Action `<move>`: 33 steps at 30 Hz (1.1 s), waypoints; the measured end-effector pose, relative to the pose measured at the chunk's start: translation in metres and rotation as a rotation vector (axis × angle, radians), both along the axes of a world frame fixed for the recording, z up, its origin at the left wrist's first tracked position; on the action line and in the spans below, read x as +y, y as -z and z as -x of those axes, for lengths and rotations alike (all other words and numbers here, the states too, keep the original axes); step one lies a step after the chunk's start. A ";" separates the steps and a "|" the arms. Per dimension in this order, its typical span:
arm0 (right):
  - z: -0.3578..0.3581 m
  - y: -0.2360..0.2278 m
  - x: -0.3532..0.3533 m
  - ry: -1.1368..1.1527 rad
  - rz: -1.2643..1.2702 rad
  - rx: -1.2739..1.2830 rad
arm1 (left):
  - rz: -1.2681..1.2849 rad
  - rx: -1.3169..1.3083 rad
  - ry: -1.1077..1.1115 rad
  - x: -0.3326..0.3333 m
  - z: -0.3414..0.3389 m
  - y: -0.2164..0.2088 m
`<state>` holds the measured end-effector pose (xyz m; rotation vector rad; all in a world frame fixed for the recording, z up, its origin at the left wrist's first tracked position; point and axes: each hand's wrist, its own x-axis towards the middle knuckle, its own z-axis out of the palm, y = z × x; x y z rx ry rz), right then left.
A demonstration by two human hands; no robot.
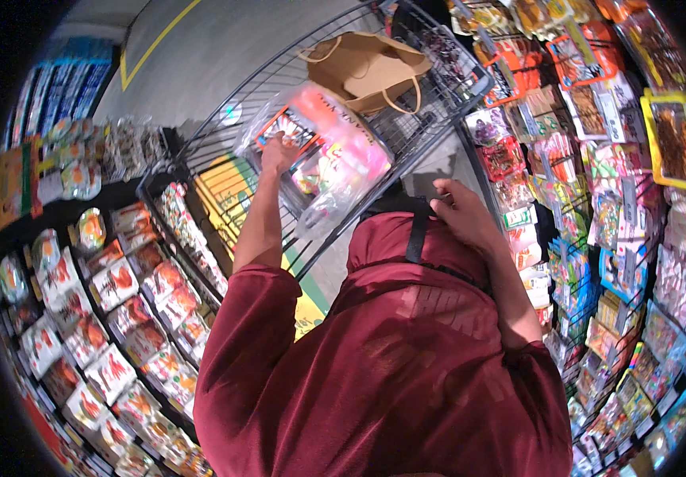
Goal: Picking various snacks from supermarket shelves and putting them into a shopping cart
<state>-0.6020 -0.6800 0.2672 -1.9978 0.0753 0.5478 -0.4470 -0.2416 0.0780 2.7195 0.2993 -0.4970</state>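
Red-and-white packets on the left (111, 372): packed in close rows; a swing of the cart leftward could knock some down.
Packets on the right (587, 111): stacked near the cart's far right corner; a shove that way could snag one.
Wire cart (484, 83): its mesh could catch and tear thin plastic dragged over it.
Maroon shirt (375, 358): the wide left sleeve is near the wires; leaning in could hook it.
Brown paper bag (359, 71): at the cart's far side, mouth gaping; a jolt could tip it.
Clear plastic bag (359, 155): pink-printed, crumpled, lying in the middle of the cart; pulling one corner could split it.
Left hand (278, 153): fingers partly bent, over the bag's left end; blur means I cannot tell whether it grips.
Right hand (464, 211): loosely curled beside the cart's near edge, nothing visible in it, so it lends no second support.
Orange-edged pack (289, 131): under the left fingertips, inside or below the plastic, unclear which; a weak hold could let it slide.
Packet count: too many, left and right, to number.
Cart count: one.
Shirt count: one.
Bag count: one paper, with two handles; apparently one plastic.
Hand count: two.
Orange-edged packs in the cart: one seen.
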 end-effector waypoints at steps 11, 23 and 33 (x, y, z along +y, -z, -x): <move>-0.002 -0.004 -0.020 0.123 0.251 -0.115 | 0.153 0.138 0.030 0.049 -0.056 0.083; -0.005 0.003 -0.011 0.209 0.297 -0.069 | -0.343 0.229 0.050 -0.017 -0.061 0.002; -0.025 0.005 0.000 0.126 0.205 -0.066 | -0.076 0.016 0.108 0.019 -0.057 -0.003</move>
